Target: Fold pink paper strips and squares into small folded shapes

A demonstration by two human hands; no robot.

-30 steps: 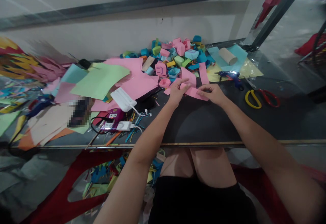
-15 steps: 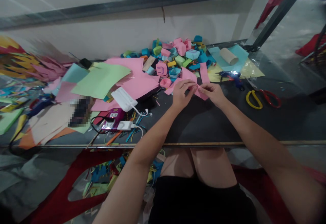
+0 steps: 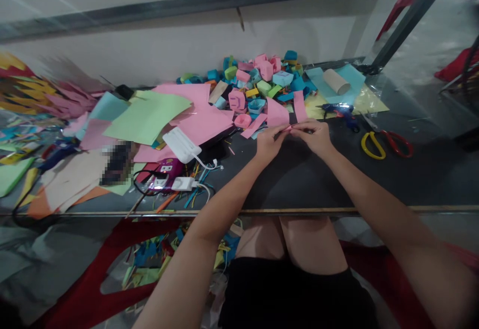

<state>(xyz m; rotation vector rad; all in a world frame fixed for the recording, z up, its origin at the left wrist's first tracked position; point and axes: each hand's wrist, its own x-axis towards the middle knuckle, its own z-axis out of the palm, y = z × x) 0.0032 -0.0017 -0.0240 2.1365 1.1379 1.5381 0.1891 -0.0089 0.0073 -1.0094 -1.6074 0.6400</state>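
My left hand (image 3: 269, 143) and my right hand (image 3: 314, 135) meet over the dark table, thumbs and fingertips pinched together on a small piece of pink paper (image 3: 289, 127). Most of that piece is hidden by the fingers. Just behind the hands lie a wider pink paper piece (image 3: 277, 113), a pink strip (image 3: 300, 104) and another slanting pink strip (image 3: 254, 126). Beyond them is a heap of small folded paper shapes, among them a pink one with drawn lines (image 3: 236, 100) and a light blue one (image 3: 256, 106).
Scissors (image 3: 372, 145) with yellow and red handles lie to the right, near a blue glue gun (image 3: 346, 114) and a cardboard tube (image 3: 336, 82). Leftward are green paper (image 3: 149, 114), a white power bank (image 3: 182, 144) and a purple power strip (image 3: 168, 172). A metal bar (image 3: 209, 5) crosses behind.
The pink piece between my hands no longer sticks out below the fingers; only a sliver shows. Both hands have shifted slightly, their fingertips now pressed closer along the piece.
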